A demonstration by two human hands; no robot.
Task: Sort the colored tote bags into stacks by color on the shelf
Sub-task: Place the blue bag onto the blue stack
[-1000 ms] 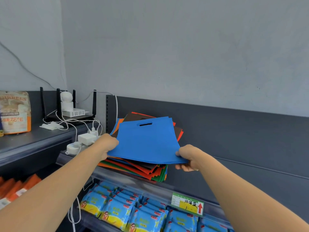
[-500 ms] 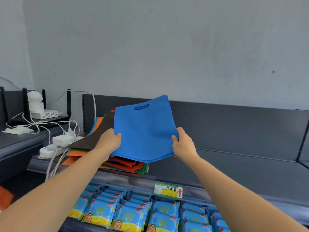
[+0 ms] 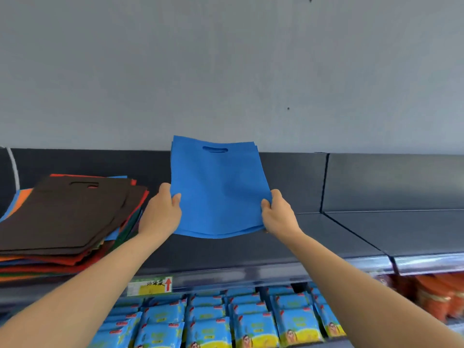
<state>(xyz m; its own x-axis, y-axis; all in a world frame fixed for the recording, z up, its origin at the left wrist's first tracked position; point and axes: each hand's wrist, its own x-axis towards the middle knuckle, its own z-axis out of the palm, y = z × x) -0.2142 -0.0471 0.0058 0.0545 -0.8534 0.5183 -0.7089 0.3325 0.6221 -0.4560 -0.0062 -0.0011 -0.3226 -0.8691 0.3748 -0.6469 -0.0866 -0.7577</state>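
Grey shelf (image 3: pixel 351 237) below pale wall (image 3: pixel 226 71) — blue tote bag (image 3: pixel 216 192) gripped mid-frame by left hand (image 3: pixel 160 212) and right hand (image 3: pixel 278 214), fingers curled on its side edges; mixed stack (image 3: pixel 65 217) at left.

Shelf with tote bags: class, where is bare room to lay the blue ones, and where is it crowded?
Bare shelf runs from the mixed pile to the shelf joint, below the blue tote bags that the left hand and right hand hold. More lies right of the joint. The pile crowds the left end.
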